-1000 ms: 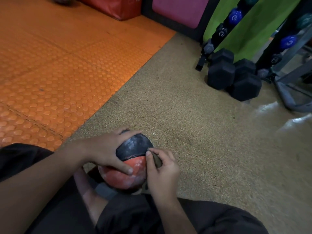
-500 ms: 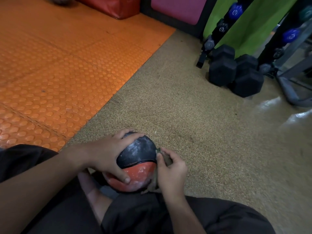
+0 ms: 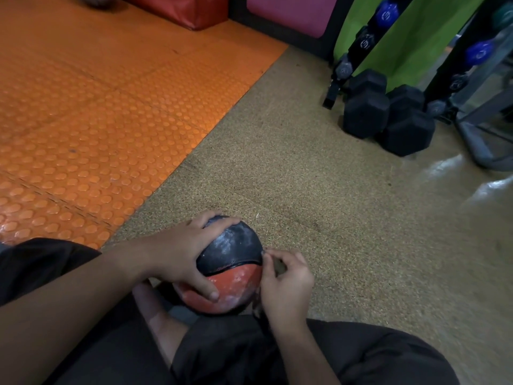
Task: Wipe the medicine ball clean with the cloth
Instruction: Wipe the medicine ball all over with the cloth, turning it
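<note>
The medicine ball (image 3: 230,262), black on its upper half and red below with whitish smears across both, sits low in the head view between the seated person's legs, at the edge of the speckled tan floor (image 3: 319,218). The left hand (image 3: 177,254) lies over the ball from nine o'clock: its fingers curl over the top toward twelve o'clock and the thumb (image 3: 204,287) stretches down across the red half toward six o'clock, so the ball is gripped between thumb and fingers. The right hand (image 3: 286,284) is against the ball's three o'clock side, fingers bent and bunched, with the fingertips (image 3: 266,255) touching the ball just at the seam between black and red. A small dark piece of cloth (image 3: 279,266) shows inside the curl of those fingers, and a darker strip that may be more of it hangs below the hand at about five o'clock of the ball; how much cloth lies between palm and ball cannot be told. Orange studded mats (image 3: 97,120) cover the floor from nine to twelve o'clock. At about two o'clock, well apart from the ball, black hex dumbbells (image 3: 388,118) rest on the floor beside a rack (image 3: 358,45) holding smaller blue ones.
</note>
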{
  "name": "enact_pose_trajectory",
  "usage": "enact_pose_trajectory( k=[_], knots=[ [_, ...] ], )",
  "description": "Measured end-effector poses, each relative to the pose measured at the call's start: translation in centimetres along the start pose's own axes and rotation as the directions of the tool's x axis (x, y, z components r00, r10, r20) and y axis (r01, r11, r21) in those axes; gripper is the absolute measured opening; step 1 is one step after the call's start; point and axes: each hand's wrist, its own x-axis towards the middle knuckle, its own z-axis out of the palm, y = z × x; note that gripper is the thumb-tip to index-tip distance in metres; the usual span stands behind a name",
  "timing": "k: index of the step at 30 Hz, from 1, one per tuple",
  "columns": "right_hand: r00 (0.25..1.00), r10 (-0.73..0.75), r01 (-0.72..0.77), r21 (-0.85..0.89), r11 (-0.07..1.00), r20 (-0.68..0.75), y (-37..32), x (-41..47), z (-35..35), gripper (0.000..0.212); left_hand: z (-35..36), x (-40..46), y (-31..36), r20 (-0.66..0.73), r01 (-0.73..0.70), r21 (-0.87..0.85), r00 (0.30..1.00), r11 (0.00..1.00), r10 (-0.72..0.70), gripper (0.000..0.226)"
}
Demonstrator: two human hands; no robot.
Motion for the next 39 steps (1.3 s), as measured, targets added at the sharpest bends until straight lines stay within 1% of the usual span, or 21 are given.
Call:
enact_pose_trajectory(
  k=[1, 3, 5, 6, 9, 12, 14, 15, 17, 19, 20, 21, 23, 25, 27, 28, 30, 34, 36, 37, 39],
  knots=[
    [1.0, -0.015, 0.015, 0.025, 1.0, 0.004, -0.6, -0.4, 0.2, 0.007, 0.0, 0.1, 0.0, -0.003, -0.004, 0.017, 1.0, 1.0, 0.004, 0.139],
    [0.963, -0.249, 0.248, 0.023, 0.969, 0.104, -3.0, -2.2, 0.8, 0.009, 0.1, 0.1, 0.2, -0.01, 0.003, 0.032, 1.0, 0.999, -0.003, 0.136],
    [0.843, -0.485, 0.51, -0.058, 0.858, 0.233, -4.8, -3.9, 1.4, 0.011, 0.2, 0.0, 0.3, -0.006, 0.01, 0.025, 1.0, 1.0, -0.01, 0.13],
    [0.805, -0.537, 0.572, -0.087, 0.816, 0.251, -4.9, -4.2, 1.6, 0.013, 0.2, 0.1, 0.3, -0.009, 0.0, 0.025, 1.0, 1.0, 0.0, 0.128],
    [0.848, -0.5, 0.515, -0.053, 0.856, 0.175, -3.4, -2.8, 1.4, 0.014, 0.2, 0.1, 0.2, -0.025, 0.003, 0.01, 1.0, 1.0, -0.003, 0.132],
    [0.968, -0.248, 0.249, -0.033, 0.968, 0.05, -1.2, -0.5, 0.8, 0.011, 0.2, 0.4, 0.0, -0.019, 0.007, 0.003, 1.0, 1.0, -0.007, 0.136],
    [0.998, -0.06, 0.06, 0.01, 0.998, -0.01, -0.5, 0.4, 0.8, 0.008, 0.1, 0.5, -0.1, -0.01, 0.002, 0.009, 1.0, 1.0, -0.002, 0.137],
    [0.998, -0.061, 0.061, 0.012, 0.998, -0.008, -0.9, 0.2, 0.7, 0.008, 0.0, 0.4, -0.1, -0.011, -0.005, 0.011, 1.0, 1.0, 0.005, 0.139],
    [0.957, -0.274, 0.278, -0.03, 0.96, 0.09, -2.9, -1.4, 0.8, 0.011, 0.1, 0.4, -0.4, -0.024, -0.016, -0.003, 1.0, 1.0, 0.016, 0.14],
    [0.815, -0.53, 0.563, -0.107, 0.819, 0.233, -4.6, -3.3, 1.1, 0.012, 0.2, 0.3, -0.5, -0.02, -0.028, -0.021, 0.999, 0.999, 0.028, 0.135],
    [0.763, -0.588, 0.633, -0.129, 0.763, 0.268, -4.8, -3.7, 1.2, 0.013, 0.2, 0.2, -0.5, -0.015, -0.034, -0.028, 0.999, 0.999, 0.033, 0.134],
    [0.756, -0.598, 0.643, -0.13, 0.755, 0.267, -4.5, -3.4, 1.2, 0.014, 0.2, 0.2, -0.6, -0.015, -0.038, -0.03, 0.999, 0.999, 0.037, 0.134],
    [0.851, -0.493, 0.514, -0.099, 0.852, 0.18, -3.0, -2.0, 1.1, 0.014, 0.2, 0.2, -0.9, -0.026, -0.041, -0.025, 0.999, 0.999, 0.04, 0.138],
    [0.98, -0.185, 0.188, -0.028, 0.982, 0.079, -1.1, 0.1, 0.7, 0.01, 0.2, 0.3, -1.0, -0.029, -0.046, -0.03, 0.999, 0.999, 0.045, 0.14],
    [0.993, 0.082, -0.089, 0.086, 0.992, 0.087, 0.0, 1.4, 0.7, 0.008, 0.2, 0.4, -1.1, -0.024, -0.046, -0.032, 0.999, 0.998, 0.045, 0.139],
    [0.995, 0.056, -0.061, 0.062, 0.996, 0.076, -0.1, 1.4, 0.7, 0.008, 0.2, 0.5, -1.2, -0.024, -0.053, -0.027, 0.998, 0.998, 0.052, 0.138],
    [0.978, -0.187, 0.188, -0.011, 0.982, 0.091, -1.9, 0.0, 0.9, 0.012, 0.1, 0.5, -1.2, -0.028, -0.072, -0.026, 0.997, 0.997, 0.071, 0.136],
    [0.767, -0.602, 0.635, -0.125, 0.763, 0.221, -4.8, -2.5, 1.4, 0.014, 0.0, 0.1, -1.7, -0.021, -0.086, -0.071, 0.996, 0.994, 0.084, 0.137],
    [0.769, -0.61, 0.634, -0.113, 0.765, 0.191, -4.1, -1.9, 1.4, 0.015, 0.1, 0.1, -2.0, -0.038, -0.107, -0.095, 0.994, 0.99, 0.104, 0.137],
    [0.822, -0.547, 0.562, -0.071, 0.824, 0.157, -3.1, -1.4, 1.3, 0.014, 0.2, 0.2, -2.1, -0.048, -0.12, -0.1, 0.992, 0.988, 0.116, 0.135],
    [0.957, -0.276, 0.278, -0.017, 0.96, 0.085, -1.1, -0.4, 1.1, 0.011, 0.2, 0.3, -2.4, -0.051, -0.129, -0.113, 0.991, 0.985, 0.124, 0.132]
  ],
)
